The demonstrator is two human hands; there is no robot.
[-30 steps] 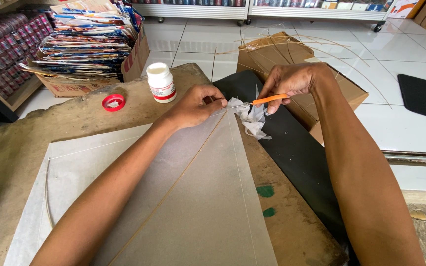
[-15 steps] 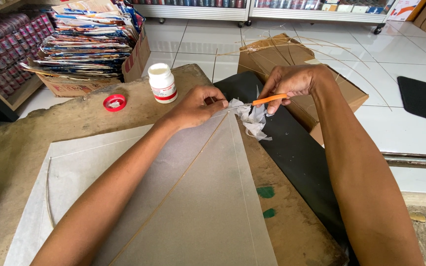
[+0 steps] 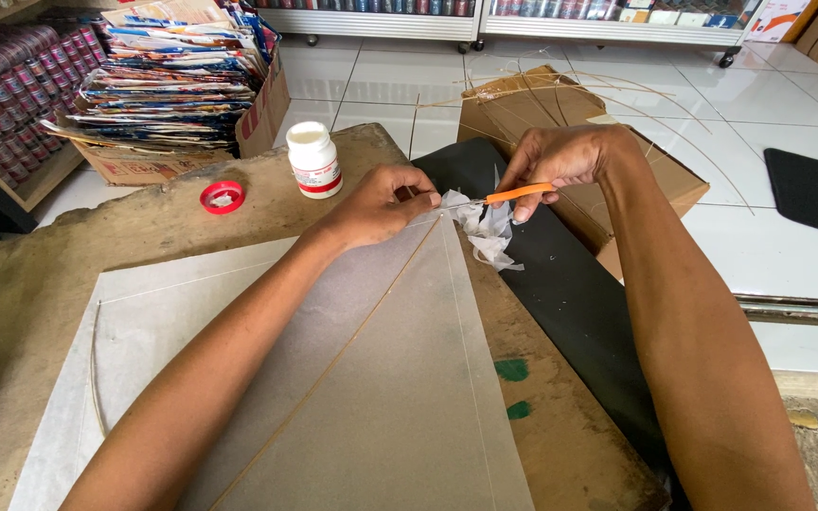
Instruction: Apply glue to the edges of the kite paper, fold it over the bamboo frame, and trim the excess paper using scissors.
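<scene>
Fingers of left hand (image 3: pixel 381 203) pinching kite paper (image 3: pixel 333 369), right hand (image 3: pixel 560 156) apparently gripping orange cutter (image 3: pixel 519 194)

You're working on a worn, brown-stained board (image 3: pixel 163 237). Directly on it lies the translucent kite sheet (image 3: pixel 371 378). Beyond the sheet stand a white glue bottle (image 3: pixel 314 159) and its red cap (image 3: pixel 222 197); right of the sheet lies what looks like a black mat (image 3: pixel 579 312).
</scene>
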